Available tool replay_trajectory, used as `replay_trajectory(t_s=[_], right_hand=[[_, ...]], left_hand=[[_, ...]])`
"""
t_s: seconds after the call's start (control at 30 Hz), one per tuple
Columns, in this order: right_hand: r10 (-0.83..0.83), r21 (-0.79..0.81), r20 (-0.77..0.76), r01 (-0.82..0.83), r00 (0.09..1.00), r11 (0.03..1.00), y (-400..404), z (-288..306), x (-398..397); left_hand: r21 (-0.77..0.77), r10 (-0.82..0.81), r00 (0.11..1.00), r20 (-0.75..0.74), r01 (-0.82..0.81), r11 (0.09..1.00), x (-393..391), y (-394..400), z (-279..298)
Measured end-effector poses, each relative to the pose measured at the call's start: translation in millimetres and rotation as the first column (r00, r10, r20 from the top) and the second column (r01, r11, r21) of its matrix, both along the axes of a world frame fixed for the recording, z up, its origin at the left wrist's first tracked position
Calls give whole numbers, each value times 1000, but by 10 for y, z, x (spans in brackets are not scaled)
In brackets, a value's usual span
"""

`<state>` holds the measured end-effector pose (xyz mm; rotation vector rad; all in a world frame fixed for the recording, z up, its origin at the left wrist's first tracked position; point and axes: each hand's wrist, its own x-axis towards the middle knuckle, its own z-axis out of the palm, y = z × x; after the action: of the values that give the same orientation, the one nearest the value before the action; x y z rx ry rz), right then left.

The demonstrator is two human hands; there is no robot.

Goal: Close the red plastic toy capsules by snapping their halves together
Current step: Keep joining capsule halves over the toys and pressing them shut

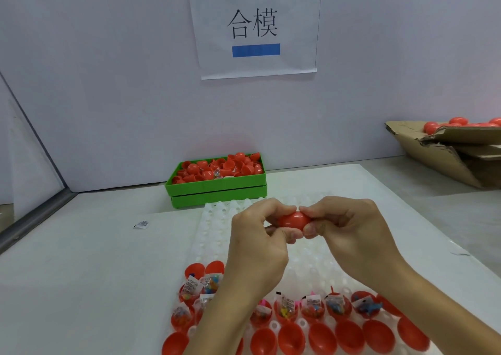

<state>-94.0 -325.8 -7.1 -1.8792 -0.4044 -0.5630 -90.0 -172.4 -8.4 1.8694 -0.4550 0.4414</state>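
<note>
A red capsule (294, 220) is held in the air above the white tray (214, 227), its two halves together. My left hand (257, 243) grips its left end with thumb and fingers. My right hand (349, 235) grips its right end the same way. Below my wrists, several open red capsule halves (292, 338) sit in the tray's near rows. Some of them hold small bagged toys (287, 304).
A green bin (217, 189) full of loose red halves stands at the back by the wall. A torn cardboard box (444, 148) with closed red capsules lies at the right. A small packet (141, 224) lies on the table left of the tray.
</note>
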Motion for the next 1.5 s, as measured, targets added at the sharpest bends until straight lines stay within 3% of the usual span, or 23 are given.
replay_trajectory(t_s=[0.23, 0.33, 0.4, 0.47, 0.57, 0.63, 0.7, 0.9, 1.13, 1.23, 1.33, 1.5], right_hand=[[184, 184, -102, -163, 978, 969, 118, 74, -125], [177, 238, -135, -141, 975, 961, 149, 55, -120], [159, 287, -160, -109, 974, 952, 138, 53, -102], [179, 373, -185, -100, 966, 923, 101, 48, -65], [326, 522, -163, -199, 931, 830, 69, 65, -56], [409, 551, -110, -287, 906, 784, 70, 93, -69], [449, 537, -80, -341, 890, 772, 69, 124, -86], [442, 498, -39, -366, 896, 786, 85, 82, -76], [438, 512, -42, -357, 898, 781, 87, 118, -103], [512, 599, -96, -362, 853, 715, 49, 139, -63], [627, 731, -134, -350, 767, 585, -35, 163, -41], [751, 790, -108, -403, 651, 463, -118, 206, -48]], left_hand=[[238, 53, 957, 286, -124, 963, 18, 33, 37], [327, 19, 951, 308, -125, 937, 4, -2, 19], [249, -31, 977, 211, -23, 968, 14, 27, 32], [56, -105, 994, 42, 103, 993, 30, 79, 70], [-211, -273, 945, -178, 234, 949, 29, 105, 91], [-361, -414, 887, -204, 325, 874, 27, 73, 73], [-467, -448, 876, -178, 326, 822, 12, 36, 59], [-436, -297, 948, -112, 222, 872, -18, -56, 14], [-435, -275, 957, -94, 209, 876, -41, -66, 17], [-388, -301, 951, -69, 253, 886, -52, -57, 46], [-323, -306, 949, -78, 266, 908, -49, -26, 72], [-227, -255, 966, -43, 239, 944, -30, 10, 83]])
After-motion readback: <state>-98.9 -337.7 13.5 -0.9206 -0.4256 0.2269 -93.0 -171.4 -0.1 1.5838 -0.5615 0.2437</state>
